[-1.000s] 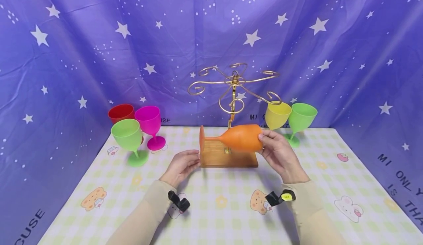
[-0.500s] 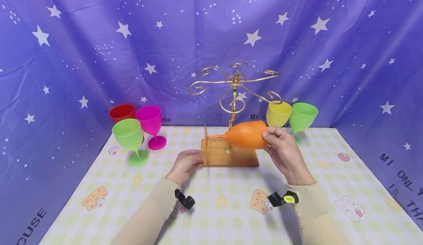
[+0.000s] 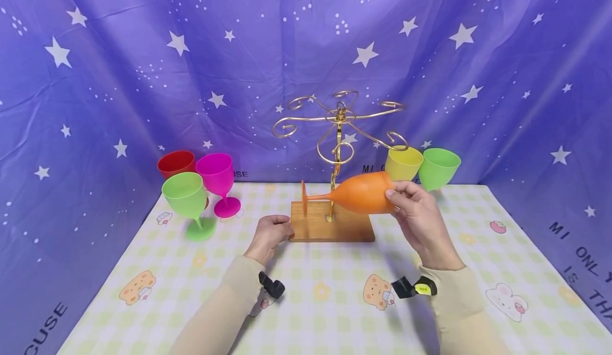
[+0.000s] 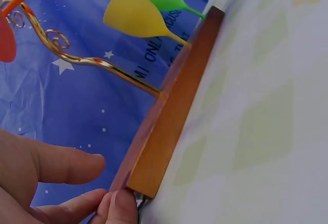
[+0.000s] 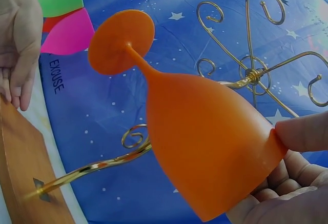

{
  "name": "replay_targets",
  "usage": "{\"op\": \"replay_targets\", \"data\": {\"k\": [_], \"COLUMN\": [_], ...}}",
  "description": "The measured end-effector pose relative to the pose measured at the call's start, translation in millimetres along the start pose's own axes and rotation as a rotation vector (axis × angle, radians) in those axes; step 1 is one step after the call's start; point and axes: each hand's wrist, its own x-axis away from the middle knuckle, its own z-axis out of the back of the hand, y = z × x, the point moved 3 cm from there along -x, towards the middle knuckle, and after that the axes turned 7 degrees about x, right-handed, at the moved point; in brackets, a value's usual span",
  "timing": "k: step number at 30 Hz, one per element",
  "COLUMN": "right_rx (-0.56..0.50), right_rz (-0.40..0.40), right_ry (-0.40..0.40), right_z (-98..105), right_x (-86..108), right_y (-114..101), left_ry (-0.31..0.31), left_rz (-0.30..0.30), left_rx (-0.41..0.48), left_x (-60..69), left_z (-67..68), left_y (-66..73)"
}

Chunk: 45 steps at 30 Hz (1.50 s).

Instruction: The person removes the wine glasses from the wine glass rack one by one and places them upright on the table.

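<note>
My right hand pinches the orange goblet near its rim, thumb on the near side. The goblet lies sideways in the air above the wooden base, its foot pointing left. From that base rises a gold metal stand with several curled arms, and the goblet hides part of its post. At the base's left end, the fingers of my left hand touch the corner. In the left wrist view the thumb of the left hand stands apart from the wood.
On the left stand a red goblet, a magenta goblet and a light green goblet. Back right are a yellow goblet and another green goblet. A starry blue curtain hangs behind the checked tablecloth.
My right hand has carried the orange goblet a little to the right and slightly up, still sideways. The left hand has shifted slightly right and stays at the base's left end.
</note>
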Motion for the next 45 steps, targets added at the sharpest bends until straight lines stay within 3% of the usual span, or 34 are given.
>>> {"op": "replay_targets", "data": {"k": [16, 28, 38, 45], "right_rx": [0.149, 0.362, 0.519, 0.661], "right_rz": [0.085, 0.134, 0.153, 0.223], "right_ry": [0.092, 0.202, 0.263, 0.323], "right_z": [4, 6, 11, 12], "right_x": [2.7, 2.3, 2.0, 2.5], "right_y": [-5, -10, -10, -11], "left_ry": [0.032, 0.024, 0.038, 0.034], "left_rz": [-0.044, -0.026, -0.031, -0.035], "left_rx": [-0.156, -0.149, -0.194, -0.194], "left_x": [-5.3, -6.8, -9.1, -8.0], "left_z": [2.5, 2.3, 3.6, 4.1], "left_y": [-4.1, -5.7, -6.9, -5.6]}}
